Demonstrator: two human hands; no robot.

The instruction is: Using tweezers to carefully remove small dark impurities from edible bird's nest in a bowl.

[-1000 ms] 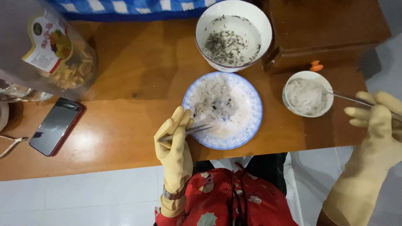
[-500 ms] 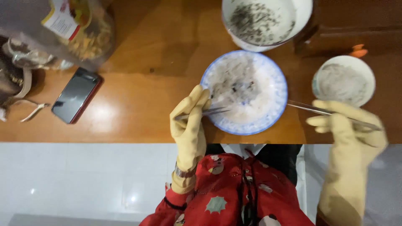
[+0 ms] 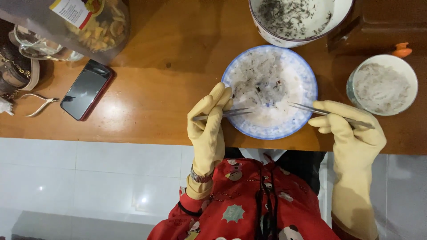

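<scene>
— So what are the hands gripping?
— Left hand (image 3: 208, 126) and right hand (image 3: 351, 133) are each pinching tweezers (image 3: 222, 114) closed-fisted, tips resting over the plate (image 3: 307, 80); whether anything is caught is too small to tell

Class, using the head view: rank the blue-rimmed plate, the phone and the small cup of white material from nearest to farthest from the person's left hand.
Measured from the left hand:
1. Blue-rimmed plate, just right of the fingers, which overlap its rim.
2. Phone, off to the left on the wooden table.
3. Small cup, far right, beyond the right hand.
</scene>
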